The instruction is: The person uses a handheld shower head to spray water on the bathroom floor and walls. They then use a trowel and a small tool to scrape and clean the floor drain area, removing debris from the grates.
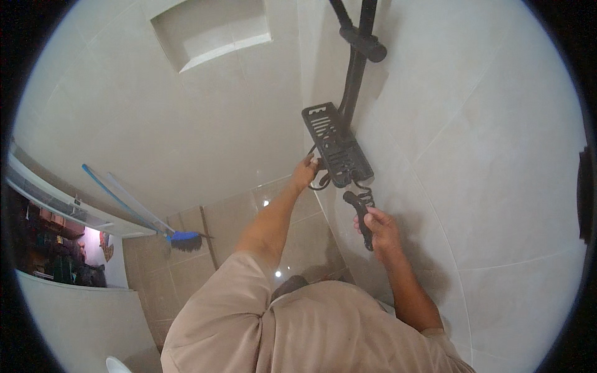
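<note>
My right hand [382, 229] is closed round a black handheld sprayer [356, 202], its head pointing up and to the left. A coiled black hose [367, 194] runs behind the sprayer up to the underside of a black slotted shelf [348, 163] on the wall. At the left side of that shelf is my left hand [304, 172], its fingers closed near a dark part and a dark hose loop [321, 184]. What the left fingers grip is partly hidden behind them. Above the shelf rises a black shower column [354, 81].
A recessed niche [214, 37] is set in the tiled wall at the far left. A blue broom [185, 240] leans against the wall, bristles near the brown tiled floor [180, 273]. Through a doorway at the left, cluttered shelves [56, 242] show. A dark object [585, 196] sits at the right rim.
</note>
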`<state>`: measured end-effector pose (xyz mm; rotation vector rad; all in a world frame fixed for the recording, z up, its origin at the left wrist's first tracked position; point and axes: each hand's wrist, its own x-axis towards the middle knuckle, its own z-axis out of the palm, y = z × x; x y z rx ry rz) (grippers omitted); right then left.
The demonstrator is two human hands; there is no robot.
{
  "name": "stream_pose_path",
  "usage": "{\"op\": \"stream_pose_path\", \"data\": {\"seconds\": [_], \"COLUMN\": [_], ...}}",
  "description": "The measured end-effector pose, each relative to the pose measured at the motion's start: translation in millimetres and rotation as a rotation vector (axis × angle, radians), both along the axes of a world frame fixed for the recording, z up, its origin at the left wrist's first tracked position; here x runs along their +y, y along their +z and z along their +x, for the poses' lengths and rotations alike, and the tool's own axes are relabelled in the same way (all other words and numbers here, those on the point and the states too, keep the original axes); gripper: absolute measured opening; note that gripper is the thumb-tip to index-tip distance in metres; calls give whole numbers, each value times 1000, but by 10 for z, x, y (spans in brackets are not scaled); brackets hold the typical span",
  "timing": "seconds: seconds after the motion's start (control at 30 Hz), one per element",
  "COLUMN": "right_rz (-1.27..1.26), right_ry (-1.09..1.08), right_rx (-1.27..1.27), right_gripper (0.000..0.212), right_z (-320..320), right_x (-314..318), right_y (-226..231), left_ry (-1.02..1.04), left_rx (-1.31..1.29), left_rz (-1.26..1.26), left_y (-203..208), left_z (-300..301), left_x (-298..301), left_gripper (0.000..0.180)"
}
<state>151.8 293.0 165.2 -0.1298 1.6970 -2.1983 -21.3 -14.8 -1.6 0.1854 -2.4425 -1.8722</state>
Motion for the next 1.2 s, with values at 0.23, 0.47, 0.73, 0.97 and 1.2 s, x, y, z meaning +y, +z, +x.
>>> {"op": "stream_pose_path", "data": {"seconds": [0.23, 0.47, 0.73, 0.97, 1.2], "right_rz": [135, 146, 164, 139, 312], "right_ry": [-26, 13, 1, -6, -15], "right_rx": [-41, -32, 9, 26, 267], "right_gripper": [37, 32, 29, 30, 34], "right_z": [4, 25, 35, 72, 135], "right_x": [-69, -105, -98, -143, -346], "right_y": [-116, -155, -216, -239, -211], "left_ry": [108, 38, 274, 404, 113], "left_rx": [99, -18, -33, -302, -797], "left_rz": [-223, 281, 263, -40, -536], "left_y": [442, 850, 626, -864, -1780], "left_z": [181, 215, 378, 1578, 3913], "left_x": [-11, 270, 128, -624, -1318], "left_gripper": [47, 39, 36, 30, 38]}}
